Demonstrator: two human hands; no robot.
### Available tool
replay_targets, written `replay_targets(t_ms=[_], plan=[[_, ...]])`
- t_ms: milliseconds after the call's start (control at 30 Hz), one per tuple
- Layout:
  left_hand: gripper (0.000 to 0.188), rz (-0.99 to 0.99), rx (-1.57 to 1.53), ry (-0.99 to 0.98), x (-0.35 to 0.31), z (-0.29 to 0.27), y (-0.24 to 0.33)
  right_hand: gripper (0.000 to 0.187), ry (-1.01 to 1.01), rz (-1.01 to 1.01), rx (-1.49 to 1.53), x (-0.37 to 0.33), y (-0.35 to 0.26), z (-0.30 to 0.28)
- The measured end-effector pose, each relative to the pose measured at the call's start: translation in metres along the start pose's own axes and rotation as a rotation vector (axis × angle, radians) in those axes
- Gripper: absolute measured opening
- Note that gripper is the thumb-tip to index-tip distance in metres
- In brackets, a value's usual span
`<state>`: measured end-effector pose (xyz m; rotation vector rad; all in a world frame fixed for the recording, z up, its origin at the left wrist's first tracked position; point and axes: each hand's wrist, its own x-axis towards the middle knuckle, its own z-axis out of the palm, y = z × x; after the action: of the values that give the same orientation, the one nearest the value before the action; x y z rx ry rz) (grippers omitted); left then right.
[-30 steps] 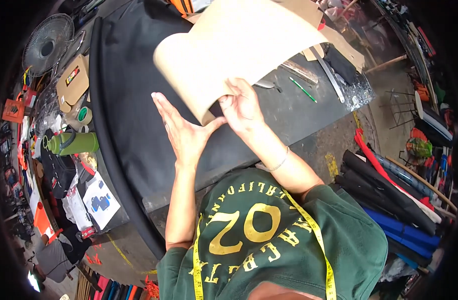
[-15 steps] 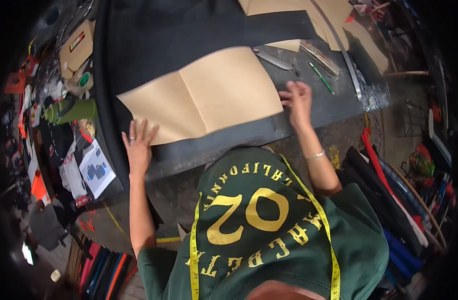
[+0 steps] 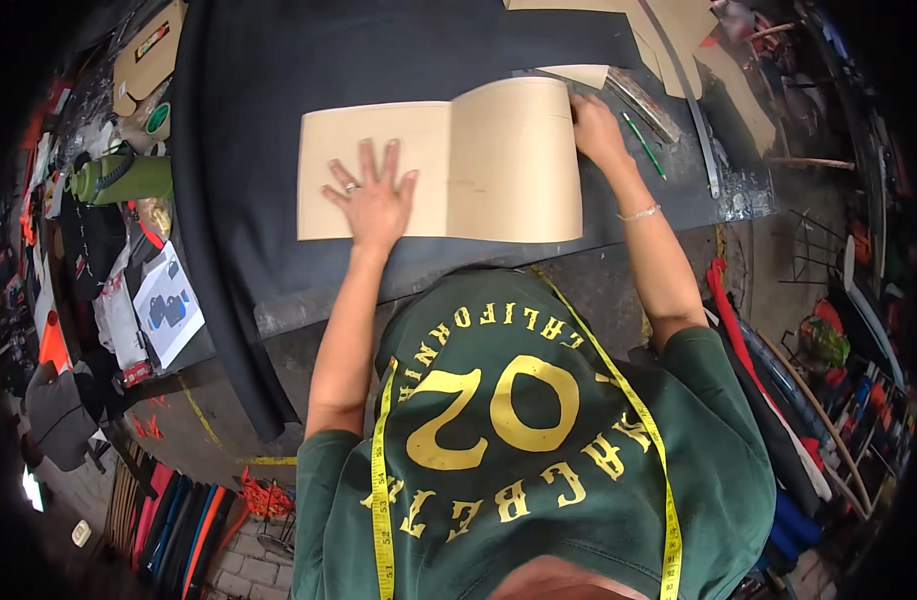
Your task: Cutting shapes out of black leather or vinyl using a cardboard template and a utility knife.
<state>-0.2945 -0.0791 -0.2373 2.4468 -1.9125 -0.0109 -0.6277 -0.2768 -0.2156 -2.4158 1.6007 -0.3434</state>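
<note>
A tan paper sheet (image 3: 509, 170) with a crease down its middle lies on black material (image 3: 379, 60) on the table. Its right part bulges up from the crease. My left hand (image 3: 376, 195) presses flat on the left part, fingers spread, a ring on one finger. At the sheet's upper right edge is my right hand (image 3: 599, 130), its fingers curled and partly behind the paper. What they hold, if anything, is hidden. Just right of that hand a green pencil (image 3: 644, 145) lies beside a long narrow bar (image 3: 647, 105).
A long metal ruler (image 3: 694, 120) and more tan paper (image 3: 669, 40) lie at the far right. On the left stand a green bottle (image 3: 129, 180) and a printed sheet (image 3: 169, 305). Rolled material (image 3: 769, 400) leans at right. A yellow measuring tape (image 3: 379, 480) hangs from my neck.
The sheet has moved right and turned straighter, its right part now bulging over where a grey metal tool lay. My left hand slid onto the sheet; my right hand moved up its right edge.
</note>
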Motion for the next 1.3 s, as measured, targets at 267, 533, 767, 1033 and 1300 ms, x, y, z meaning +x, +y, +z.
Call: replay_targets(t_ms=[267, 533, 767, 1033, 1300], plan=[[0.058, -0.174, -0.006, -0.083, -0.027, 0.002, -0.097, 0.047, 0.218, 0.301, 0.198, -0.059, 0.029, -0.026], [0.095, -0.157, -0.025, -0.098, -0.012, -0.016, -0.042, 0.035, 0.121, 0.135, 0.350, -0.053, -0.038, -0.019], [0.119, -0.094, 0.011, -0.069, -0.022, -0.010, -0.045, 0.035, 0.080, 0.050, 0.545, -0.027, -0.100, -0.033], [0.111, -0.151, 0.014, -0.050, -0.030, -0.019, -0.036, 0.035, -0.263, -0.330, 0.431, 0.013, -0.171, 0.011], [0.105, -0.190, -0.173, 0.055, -0.028, -0.021, -0.032, 0.037, -0.382, -0.642, 0.284, 0.095, -0.320, 0.085]])
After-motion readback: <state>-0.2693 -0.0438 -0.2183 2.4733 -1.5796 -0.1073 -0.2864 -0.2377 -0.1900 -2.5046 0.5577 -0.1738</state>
